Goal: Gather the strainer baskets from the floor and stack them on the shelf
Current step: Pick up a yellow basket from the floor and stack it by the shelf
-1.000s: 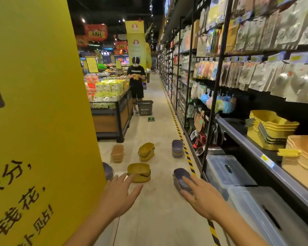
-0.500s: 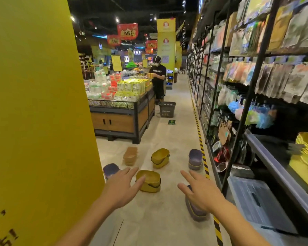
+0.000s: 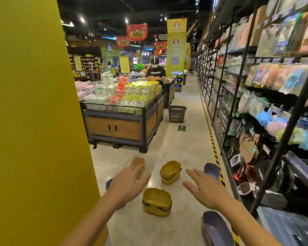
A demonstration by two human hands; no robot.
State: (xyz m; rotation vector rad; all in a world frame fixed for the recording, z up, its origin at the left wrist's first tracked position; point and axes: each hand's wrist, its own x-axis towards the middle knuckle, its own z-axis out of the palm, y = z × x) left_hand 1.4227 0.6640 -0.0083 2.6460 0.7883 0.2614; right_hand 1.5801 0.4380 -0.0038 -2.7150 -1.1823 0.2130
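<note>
Shop floor (image 3: 176, 146): yellow basket (image 3: 156, 201) between, beyond left hand (image 3: 127, 184) and right hand (image 3: 205, 189), both spread, empty.

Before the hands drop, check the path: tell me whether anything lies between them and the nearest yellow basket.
Nothing visible does. The left hand and right hand hover open either side of the nearest yellow basket, with only floor between.

On the floor (image 3: 181, 150), apart: near yellow basket (image 3: 156, 201) overturned, far yellow basket (image 3: 170, 172) tilted, tan basket (image 3: 138, 161), near purple basket (image 3: 215, 228), far purple basket (image 3: 212, 170), left purple basket (image 3: 109, 182) partly hidden
</note>
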